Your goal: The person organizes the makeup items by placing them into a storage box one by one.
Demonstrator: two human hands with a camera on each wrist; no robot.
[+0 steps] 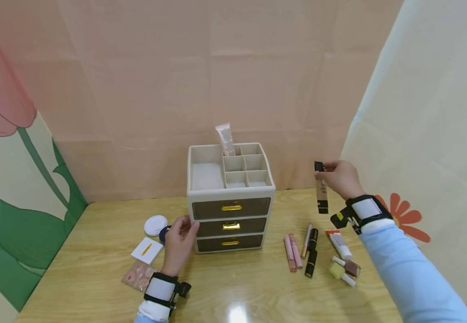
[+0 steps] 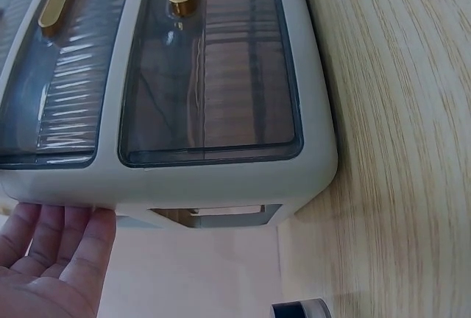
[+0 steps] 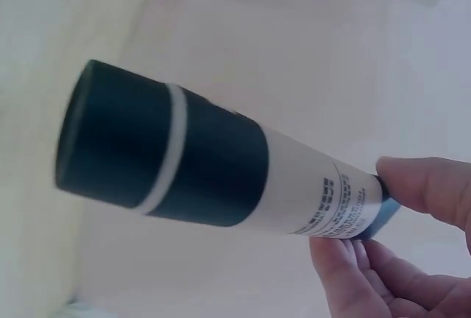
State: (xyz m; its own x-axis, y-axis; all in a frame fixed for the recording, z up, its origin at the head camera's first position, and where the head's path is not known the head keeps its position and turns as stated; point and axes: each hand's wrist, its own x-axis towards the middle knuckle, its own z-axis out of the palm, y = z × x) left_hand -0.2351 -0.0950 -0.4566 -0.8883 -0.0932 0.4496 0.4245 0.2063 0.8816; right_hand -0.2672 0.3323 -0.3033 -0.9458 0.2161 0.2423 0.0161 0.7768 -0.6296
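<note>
Away from the table, at the right of the head view, my right hand (image 1: 343, 178) pinches the top end of a beige cosmetic tube (image 1: 322, 193). Its black cap (image 3: 162, 145) points downward in the head view, and small print shows near the thumb. My left hand (image 1: 179, 244) touches the left side of a white drawer organizer (image 1: 231, 194). The left fingers (image 2: 77, 248) look fairly straight against that side wall. Upright in a back compartment of the organizer's top leans a pale pink tube (image 1: 226, 139).
Left of the organizer lie a round white compact (image 1: 155, 225), a white square case (image 1: 147, 250) and a clear packet (image 1: 138, 275). To the right are pink lip tubes (image 1: 293, 252), black tubes (image 1: 311, 253), an orange-and-white tube (image 1: 339, 245) and nail polish bottles (image 1: 344, 270).
</note>
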